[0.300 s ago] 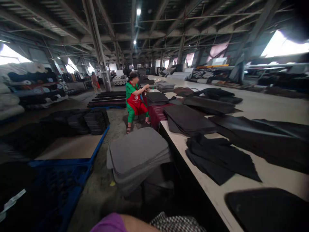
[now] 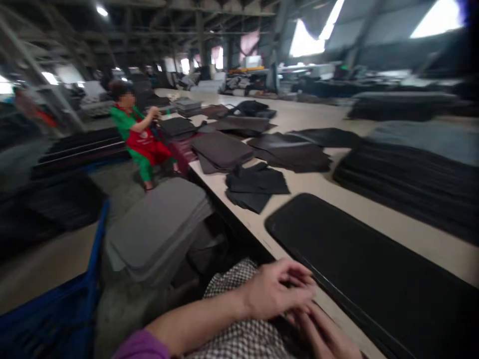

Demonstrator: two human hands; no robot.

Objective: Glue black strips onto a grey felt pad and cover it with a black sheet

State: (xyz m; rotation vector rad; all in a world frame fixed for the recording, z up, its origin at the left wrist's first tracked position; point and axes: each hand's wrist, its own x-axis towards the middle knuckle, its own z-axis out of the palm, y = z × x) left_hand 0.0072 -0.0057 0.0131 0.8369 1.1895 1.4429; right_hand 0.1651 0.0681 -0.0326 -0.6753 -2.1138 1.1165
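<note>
the long table (image 2: 362,207) bears the sheets, probably because its broad top lets them lie flat and within reach. the black mat (image 2: 359,269) lies flat at its near edge, just beside the hands; its far end runs into shadow at the right edge. the pile of grey mats (image 2: 160,219) sits just off the table, likely to be handy; what bears it is too dark to make out. the left hand (image 2: 275,291) and right hand (image 2: 325,334) meet over the checked cloth (image 2: 258,339), perhaps working together on something small. the left fingers are loosely bent; the right ones are partly hidden and blurred, so whether either hand grips anything, i cannot tell.
</note>
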